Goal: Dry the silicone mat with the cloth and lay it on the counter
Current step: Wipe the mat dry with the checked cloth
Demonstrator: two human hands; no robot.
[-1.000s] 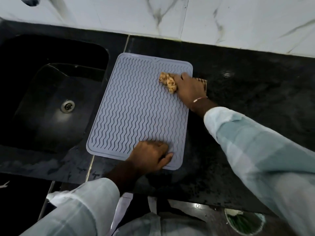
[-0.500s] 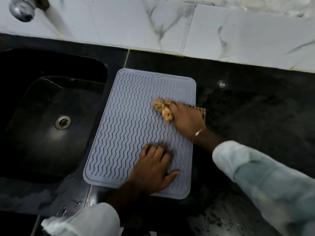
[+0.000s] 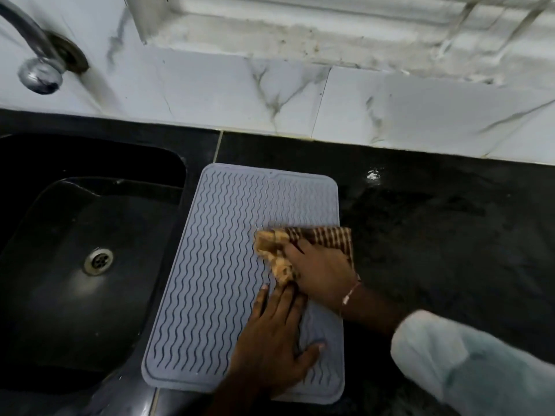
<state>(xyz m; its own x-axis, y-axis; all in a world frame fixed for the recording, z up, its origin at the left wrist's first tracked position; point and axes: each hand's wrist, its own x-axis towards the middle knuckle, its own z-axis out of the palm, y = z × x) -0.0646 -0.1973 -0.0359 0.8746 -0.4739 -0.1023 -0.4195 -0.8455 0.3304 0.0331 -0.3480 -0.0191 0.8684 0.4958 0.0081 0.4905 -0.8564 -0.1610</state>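
Note:
A grey silicone mat point(image 3: 222, 253) with wavy ridges lies flat on the black counter point(image 3: 435, 235), just right of the sink. My right hand point(image 3: 322, 273) presses a bunched tan and brown checked cloth point(image 3: 300, 244) onto the mat's right middle. The cloth's far end hangs over the mat's right edge. My left hand point(image 3: 276, 343) lies flat, fingers spread, on the mat's near right part, its fingertips touching the cloth and right hand.
A black sink point(image 3: 75, 265) with a steel drain point(image 3: 98, 261) is at the left. A chrome tap point(image 3: 36, 64) comes out of the white marble-tiled wall point(image 3: 270, 94) at the back. A white speck point(image 3: 373, 175) sits on the counter.
My right hand has wiped the cloth down the mat from its far right corner toward me. My left hand has slid up the mat to meet it. The view has tilted up.

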